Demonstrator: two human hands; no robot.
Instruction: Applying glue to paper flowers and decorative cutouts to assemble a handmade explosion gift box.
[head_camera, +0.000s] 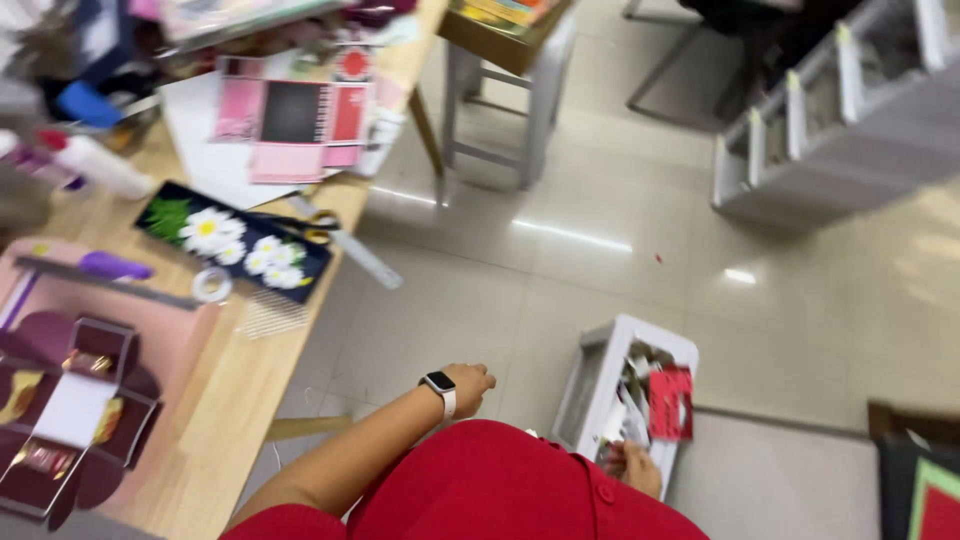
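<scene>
A person in a red top looks down from a seat beside a wooden tabletop (250, 370). The right hand (634, 466) reaches into a white plastic bin (598, 375) on the tiled floor, its grip curled among paper scraps; whether it has hold of one cannot be told. The bin holds cut paper pieces, the largest a red paper scrap (670, 402) near the hand. The left hand (470, 385), wearing a white wristwatch, hangs loosely closed over the floor, holding nothing visible. Judging by this, scraps are being sorted through in the bin; lifting one out calls for a pinch on a single sheet. On the tabletop lie a maroon folded paper box (70, 410) opened flat and a dark card with white paper daisies (235, 240).
</scene>
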